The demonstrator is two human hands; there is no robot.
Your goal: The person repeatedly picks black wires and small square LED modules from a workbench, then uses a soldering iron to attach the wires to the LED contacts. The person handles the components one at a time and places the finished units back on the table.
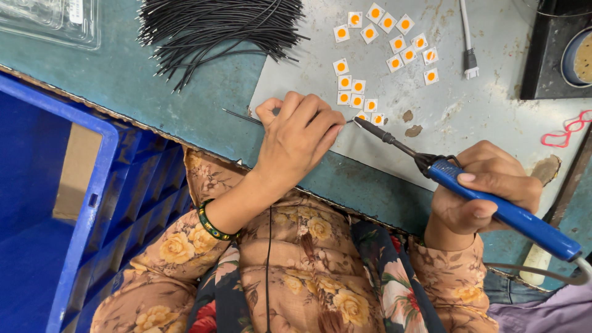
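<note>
- Blue-handled soldering iron point(493, 203) is gripped in the right hand point(487, 191), fingers curled round the handle, its dark tip slanting up and left towards the left hand.
- Left hand point(296, 139) rests on the counter point(123, 80), fingertips pressed together, pinching a thin black wire point(242, 116) that pokes out to its left.
- The iron's tip meets the nearest small white square chips with orange centres point(370, 105), just beside the left fingertips, on a grey mat point(468, 117).
- More of these chips lie scattered further up the mat.
- A bundle of black wires point(216, 28) lies at the back of the counter, well apart from both hands.
- A blue plastic crate point(92, 203) stands at the left, below the counter edge.
- A white cable plug point(470, 61) and a red rubber band point(564, 132) lie to the right.
</note>
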